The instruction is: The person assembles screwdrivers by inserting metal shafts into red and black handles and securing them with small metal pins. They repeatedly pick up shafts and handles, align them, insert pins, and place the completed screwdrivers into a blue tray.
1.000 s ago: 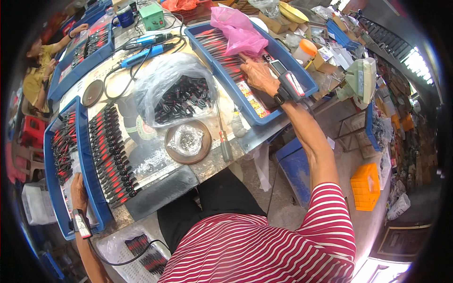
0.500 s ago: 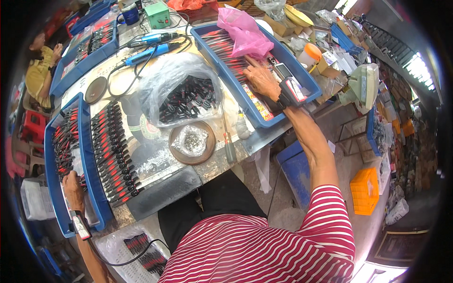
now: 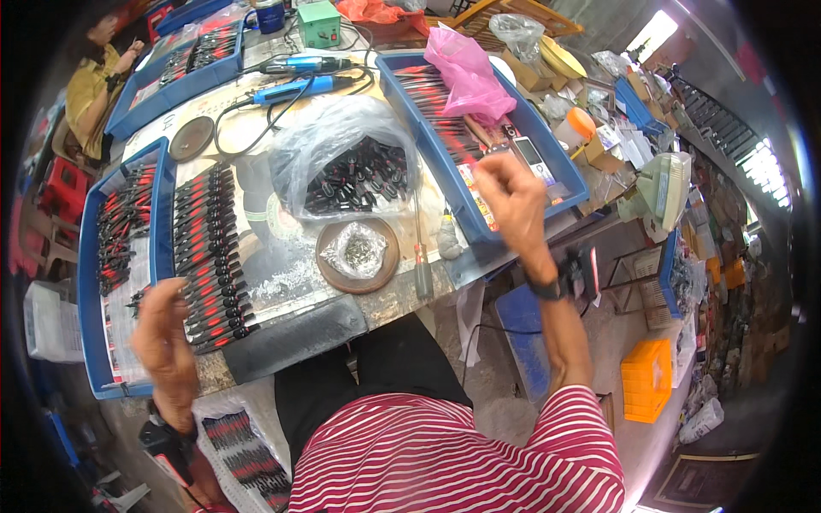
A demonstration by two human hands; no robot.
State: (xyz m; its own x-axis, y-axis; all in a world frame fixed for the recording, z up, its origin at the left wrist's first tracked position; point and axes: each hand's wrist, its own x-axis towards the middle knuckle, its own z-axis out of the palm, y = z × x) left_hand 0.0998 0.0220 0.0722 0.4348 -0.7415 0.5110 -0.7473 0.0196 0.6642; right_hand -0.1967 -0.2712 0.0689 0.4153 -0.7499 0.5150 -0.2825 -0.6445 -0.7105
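My left hand (image 3: 167, 346) is raised above the near end of the left blue tray (image 3: 160, 214), fingers curled; a small dark piece shows beside its fingertips, and I cannot make out whether it is held. Slim red-and-black tools (image 3: 205, 248) lie in a long row on the table to its right, and more fill the tray. My right hand (image 3: 516, 205) hovers over the near edge of the right blue tray (image 3: 436, 175), fingers bent inward and closed; anything within them is hidden. That tray holds red-and-black tools (image 3: 428, 94), a pink plastic bag (image 3: 470, 77) and a phone-like device (image 3: 534, 158).
Between the trays stand a clear bag (image 3: 299, 154) of black parts and a round dish (image 3: 389, 269) with small metal pieces. A screwdriver (image 3: 422, 274) lies by the front edge. Blue corded power tools (image 3: 299, 90) lie behind. Another person (image 3: 90, 98) sits at far left.
My left hand has lifted out of the left tray and come right and nearer. My right hand has drawn back from the tools in the right tray toward me. The view has shifted slightly.
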